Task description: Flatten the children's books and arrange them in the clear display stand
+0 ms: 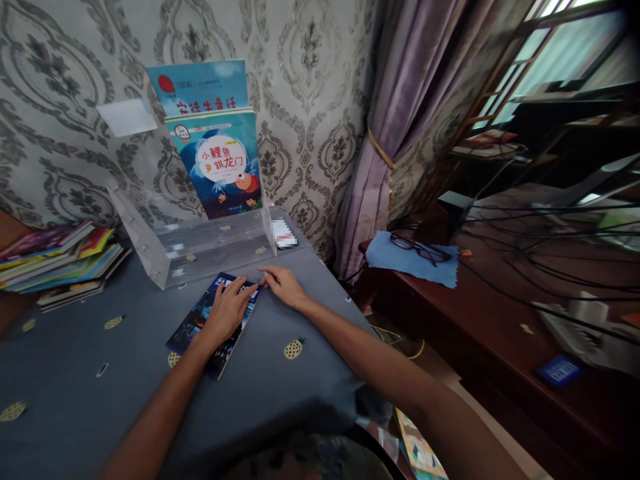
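Observation:
A dark blue book with a picture cover lies flat at a slant on the grey tablecloth. My left hand rests on its upper part, fingers stretched out over the cover. At the book's upper right corner is my right hand, its fingers bent and drawn together on the edge; the exact hold of the fingertips is hard to see. Just behind stands a clear acrylic book stand. Two upright books are in it, a teal one with a fish picture and a taller blue one behind.
A pile of books lies at the table's left. A phone-like item, partly blurred out, sits right of the stand. Across a gap, a dark red desk carries glasses on a blue cloth and tangled black cables.

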Demonstrator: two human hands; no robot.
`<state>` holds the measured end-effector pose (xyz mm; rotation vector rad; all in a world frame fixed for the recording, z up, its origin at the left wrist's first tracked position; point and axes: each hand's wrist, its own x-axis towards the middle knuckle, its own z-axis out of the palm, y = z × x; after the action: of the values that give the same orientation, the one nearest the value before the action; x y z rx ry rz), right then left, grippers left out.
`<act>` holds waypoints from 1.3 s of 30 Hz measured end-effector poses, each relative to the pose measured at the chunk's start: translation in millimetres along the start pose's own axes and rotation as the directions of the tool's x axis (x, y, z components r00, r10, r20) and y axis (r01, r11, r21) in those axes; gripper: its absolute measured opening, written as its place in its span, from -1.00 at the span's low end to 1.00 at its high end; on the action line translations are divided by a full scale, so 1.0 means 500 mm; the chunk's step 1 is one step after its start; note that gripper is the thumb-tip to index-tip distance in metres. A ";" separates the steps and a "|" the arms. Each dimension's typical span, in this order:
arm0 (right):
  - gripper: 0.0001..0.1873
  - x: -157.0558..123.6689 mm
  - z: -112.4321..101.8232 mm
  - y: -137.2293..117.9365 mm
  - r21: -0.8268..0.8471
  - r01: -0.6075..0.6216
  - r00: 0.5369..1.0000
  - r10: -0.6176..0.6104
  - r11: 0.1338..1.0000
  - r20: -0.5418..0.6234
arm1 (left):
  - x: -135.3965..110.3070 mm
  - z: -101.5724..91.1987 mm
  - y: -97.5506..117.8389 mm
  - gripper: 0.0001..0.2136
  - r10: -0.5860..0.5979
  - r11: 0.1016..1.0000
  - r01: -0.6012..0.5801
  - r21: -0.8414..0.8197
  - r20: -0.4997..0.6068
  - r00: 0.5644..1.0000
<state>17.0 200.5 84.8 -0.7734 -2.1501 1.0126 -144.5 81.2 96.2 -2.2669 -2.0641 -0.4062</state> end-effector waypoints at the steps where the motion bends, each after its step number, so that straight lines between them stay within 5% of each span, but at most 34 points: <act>1: -0.61 -0.001 0.000 -0.001 -0.018 0.000 1.000 0.000 1.000 0.003 | 0.000 -0.001 0.000 -0.60 -0.001 1.000 0.001 0.003 0.007 1.000; 13: -0.63 -0.009 -0.004 -0.027 -0.211 -0.014 1.000 0.012 0.977 -0.013 | 0.005 -0.008 -0.024 -0.63 0.059 0.998 -0.059 -0.009 0.000 0.998; 20: -0.62 -0.023 -0.005 -0.059 -0.370 -0.021 0.996 0.052 0.929 0.075 | -0.008 -0.037 -0.102 -0.67 -0.229 0.973 0.231 0.018 -0.069 0.971; 25: -0.59 -0.021 -0.005 -0.054 -0.431 -0.008 0.997 0.039 0.903 0.062 | -0.015 -0.042 -0.120 -0.70 -0.319 0.946 0.323 0.037 -0.080 0.944; 32: -0.61 0.009 -0.006 -0.016 -0.449 0.021 0.998 0.005 0.893 0.057 | -0.007 -0.037 -0.127 -0.71 -0.350 0.927 0.332 -0.175 -0.087 0.933; 39: -0.68 0.010 0.016 -0.058 -0.536 0.176 0.984 -0.169 0.825 0.064 | -0.018 -0.048 -0.108 -0.72 -0.314 0.948 0.303 -0.102 -0.114 0.943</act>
<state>1.2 185.3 105.7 -0.7986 -2.4981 0.3030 -202.3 73.0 109.9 -1.8954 -2.3778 -0.6469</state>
